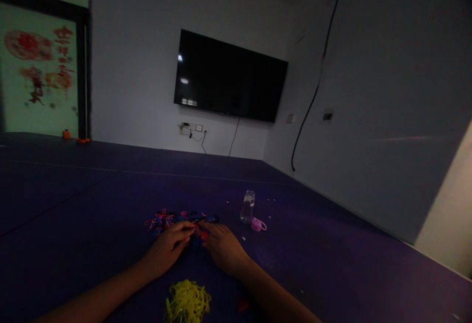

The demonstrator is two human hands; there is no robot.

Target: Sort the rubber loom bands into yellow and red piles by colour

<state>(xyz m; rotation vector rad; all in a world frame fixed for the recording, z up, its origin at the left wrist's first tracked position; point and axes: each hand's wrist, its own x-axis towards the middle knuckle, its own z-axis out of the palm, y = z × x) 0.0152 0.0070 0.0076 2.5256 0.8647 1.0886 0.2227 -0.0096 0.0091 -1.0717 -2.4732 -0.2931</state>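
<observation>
My left hand (170, 245) and right hand (225, 248) nearly meet at a scattered heap of small, multicoloured, stringy loops (160, 220) on the dark purple floor (92, 205). My fingers are half curled; I cannot tell whether they grip one. A tangled bright-yellow stringy bundle (188, 301) lies nearer me.

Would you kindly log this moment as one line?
left hand: at mixed pile | right hand: at mixed pile | yellow pile: in foreground | bottle: uncapped, pink cap beside it
</observation>
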